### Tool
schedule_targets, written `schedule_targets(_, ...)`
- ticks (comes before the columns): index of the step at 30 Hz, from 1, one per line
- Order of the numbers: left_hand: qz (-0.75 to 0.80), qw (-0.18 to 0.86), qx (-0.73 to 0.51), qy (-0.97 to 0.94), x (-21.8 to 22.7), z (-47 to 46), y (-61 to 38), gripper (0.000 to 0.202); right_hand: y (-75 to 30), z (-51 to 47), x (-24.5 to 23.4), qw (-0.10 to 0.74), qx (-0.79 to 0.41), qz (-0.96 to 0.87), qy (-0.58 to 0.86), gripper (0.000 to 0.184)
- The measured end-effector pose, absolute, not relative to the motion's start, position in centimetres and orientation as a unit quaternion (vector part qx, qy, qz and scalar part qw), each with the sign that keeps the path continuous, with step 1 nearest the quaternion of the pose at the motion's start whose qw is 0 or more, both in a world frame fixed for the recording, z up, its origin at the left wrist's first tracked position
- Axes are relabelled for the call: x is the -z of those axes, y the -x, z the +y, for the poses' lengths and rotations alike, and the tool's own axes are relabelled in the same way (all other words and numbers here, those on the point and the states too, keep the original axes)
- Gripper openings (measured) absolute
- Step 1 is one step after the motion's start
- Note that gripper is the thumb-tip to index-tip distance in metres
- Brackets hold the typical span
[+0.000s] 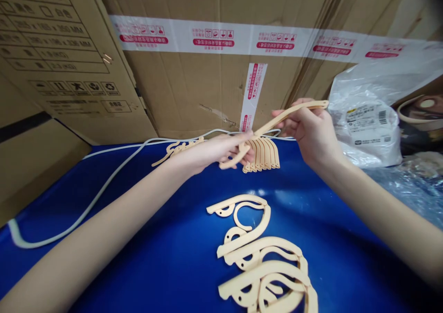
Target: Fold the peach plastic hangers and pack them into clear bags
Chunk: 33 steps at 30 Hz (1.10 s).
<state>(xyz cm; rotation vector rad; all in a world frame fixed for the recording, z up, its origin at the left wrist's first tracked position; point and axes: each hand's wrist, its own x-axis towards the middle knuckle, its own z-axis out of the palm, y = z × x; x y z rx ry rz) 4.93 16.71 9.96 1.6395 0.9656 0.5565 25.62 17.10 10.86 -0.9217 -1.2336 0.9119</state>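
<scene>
Above the blue surface, my right hand (308,128) is closed around a long, thin beige hanger arm (289,115), whose outer end points right. My left hand (233,147) pinches the lower end of this arm, with a curved beige piece (235,160) showing below the fingers. Whether that piece is joined to the arm is hidden by the fingers. Behind my left hand stands a row of matching hanger arms (263,154). A loose pile of curved hanger hooks (180,149) lies to its left. Nearer to me are several folded beige hangers (266,257), partly overlapping.
Large cardboard boxes (194,82) with white and red tape wall off the back and left. A white cable (104,188) runs along the left and back of the blue surface (155,257). At right sit a white plastic parcel (370,133) and clear plastic wrap (411,193).
</scene>
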Motion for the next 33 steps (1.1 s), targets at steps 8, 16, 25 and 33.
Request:
schedule_targets(8,0.367,0.694,-0.387,-0.484,-11.1,14.7,-6.6,0.011,-28.1,16.8,-12.5,0.386,0.096,-0.784,0.476,0.010)
schedule_targets(16,0.402,0.680,-0.354,-0.501,-11.2,13.7,-7.4,0.012,-26.2,15.3,-11.7,0.093,0.242,-0.851,0.456,0.019)
schedule_targets(25,0.429,0.372,-0.398,-0.720,-10.2,12.7,-7.3,0.017,-26.0,16.2,-10.3,0.259,-0.252,-0.823,0.438,0.030)
schedule_targets(33,0.606,0.276,-0.318,-0.675,-12.1,16.2,1.7,0.028,-29.5,19.5,-10.4,0.322,-0.027,-0.796,0.512,0.026)
